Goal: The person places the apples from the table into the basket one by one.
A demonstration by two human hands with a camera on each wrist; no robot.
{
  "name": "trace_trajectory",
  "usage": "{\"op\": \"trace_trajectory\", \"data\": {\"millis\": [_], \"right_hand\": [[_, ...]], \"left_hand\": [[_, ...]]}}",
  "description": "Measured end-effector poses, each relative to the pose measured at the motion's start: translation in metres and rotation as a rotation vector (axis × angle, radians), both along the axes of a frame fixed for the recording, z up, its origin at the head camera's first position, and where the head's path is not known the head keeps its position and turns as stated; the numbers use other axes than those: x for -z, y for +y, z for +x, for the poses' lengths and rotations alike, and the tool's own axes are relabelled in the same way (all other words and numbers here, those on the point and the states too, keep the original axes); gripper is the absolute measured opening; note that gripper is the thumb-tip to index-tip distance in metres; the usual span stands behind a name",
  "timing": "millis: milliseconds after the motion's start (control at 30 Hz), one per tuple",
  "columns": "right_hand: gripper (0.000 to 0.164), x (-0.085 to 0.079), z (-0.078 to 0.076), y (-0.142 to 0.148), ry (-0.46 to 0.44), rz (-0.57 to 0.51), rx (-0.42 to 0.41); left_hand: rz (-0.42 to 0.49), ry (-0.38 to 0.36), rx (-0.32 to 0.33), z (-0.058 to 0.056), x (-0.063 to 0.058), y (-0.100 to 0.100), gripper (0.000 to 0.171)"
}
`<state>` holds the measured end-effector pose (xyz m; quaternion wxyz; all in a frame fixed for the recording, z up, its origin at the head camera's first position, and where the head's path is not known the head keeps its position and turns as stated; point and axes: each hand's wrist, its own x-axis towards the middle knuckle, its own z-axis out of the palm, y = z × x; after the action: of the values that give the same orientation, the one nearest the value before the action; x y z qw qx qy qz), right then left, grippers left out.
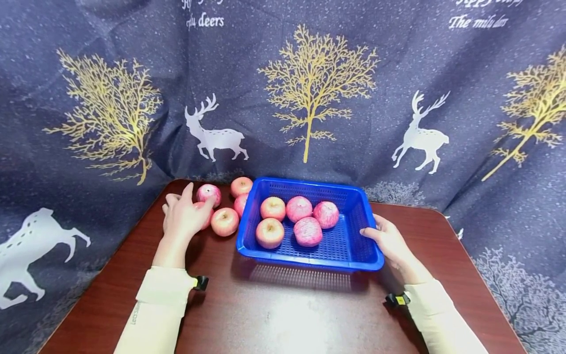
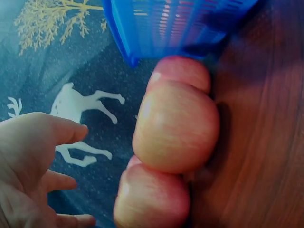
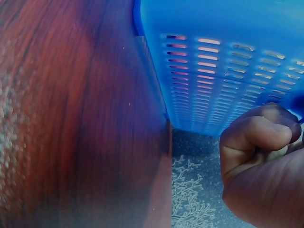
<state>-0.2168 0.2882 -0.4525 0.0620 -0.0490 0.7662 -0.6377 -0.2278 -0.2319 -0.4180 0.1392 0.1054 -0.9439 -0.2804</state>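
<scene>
A blue plastic basket [image 1: 309, 260] with slotted sides holds several red and yellowish apples [image 1: 308, 232], mostly toward its left and middle. My right hand [image 1: 391, 243] grips the basket's right rim, thumb over the top; in the right wrist view its fingers [image 3: 259, 135] curl at the basket's side. To the basket's left lies a group of loose apples [image 1: 224, 222]. Over that group's left side is my left hand [image 1: 183, 216], partly covering one apple. The left wrist view shows its fingers [image 2: 66, 131] spread, with a gap to the nearest apple [image 2: 175, 128].
The brown wooden table [image 1: 283, 319] carries everything and has a glossy glare near the front. Behind it hangs a dark curtain [image 1: 247, 73] printed with deer and trees, close to the back edge.
</scene>
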Motion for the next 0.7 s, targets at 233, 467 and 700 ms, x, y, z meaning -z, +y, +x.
{"op": "trace_trajectory", "data": {"millis": [233,467,700], "right_hand": [[0.055,0.001,0.000,0.000,0.000,-0.006,0.001],[0.054,0.002,-0.001,0.001,-0.003,-0.016,0.000],[0.053,0.002,-0.001,0.001,-0.022,-0.024,0.006]], "left_hand": [[0.020,-0.104,0.028,-0.002,0.010,-0.010,0.081],[0.031,-0.145,0.066,-0.002,0.012,-0.012,0.068],[0.007,-0.191,0.117,-0.005,0.019,-0.016,0.065]]}}
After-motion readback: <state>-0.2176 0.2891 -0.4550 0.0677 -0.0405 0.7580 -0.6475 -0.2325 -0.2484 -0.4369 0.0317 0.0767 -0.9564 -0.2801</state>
